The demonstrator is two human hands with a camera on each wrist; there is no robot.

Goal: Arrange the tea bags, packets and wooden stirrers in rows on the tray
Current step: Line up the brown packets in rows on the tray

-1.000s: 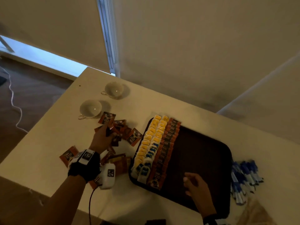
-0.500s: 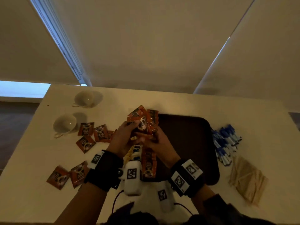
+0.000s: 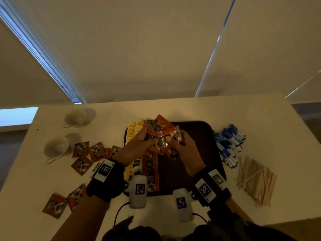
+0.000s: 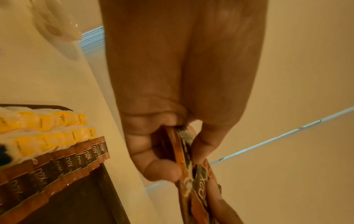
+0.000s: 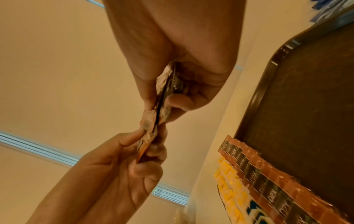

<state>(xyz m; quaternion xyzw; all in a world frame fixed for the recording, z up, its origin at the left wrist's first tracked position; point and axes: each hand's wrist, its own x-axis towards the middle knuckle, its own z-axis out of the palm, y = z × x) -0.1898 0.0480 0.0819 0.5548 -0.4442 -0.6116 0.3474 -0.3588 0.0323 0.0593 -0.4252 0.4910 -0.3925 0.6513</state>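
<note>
From the head view, both hands meet above the dark tray (image 3: 205, 136), sharing a fanned bunch of orange packets (image 3: 161, 131): the left hand (image 3: 137, 145) clamps the bunch's left side and the right hand (image 3: 180, 146) pinches its right side, thumb on top. The packets are glossy, square, orange with a dark panel, and they fan up and away from the fingers; their print is too blurred to read here. Under the hands, rows run along the tray's length: yellow-tagged tea bags (image 3: 132, 132) at the left edge, brown sachets (image 3: 151, 164) just right of them. Loose orange packets (image 3: 81, 165) lie on the table (image 3: 260, 115) to the left of the left hand, past them two white cups (image 3: 55, 148); to the right of the right hand sit blue-and-white sachets (image 3: 227, 143) and a heap of wooden stirrers (image 3: 255, 180). In the left wrist view, the fingers (image 4: 153, 153) and thumb are curled around the bunch (image 4: 184, 151), seen edge-on, its long axis running straight out from the palm; the brown sachets (image 4: 57, 168) below read "D2X". In the right wrist view, the right hand (image 5: 172, 75) pinches the bunch (image 5: 162, 97) between thumb and fingers while the left hand (image 5: 122, 163) grips its far end; "D2X" repeats along the brown row (image 5: 268, 186) beside the yellow tea bags (image 5: 229, 184).
</note>
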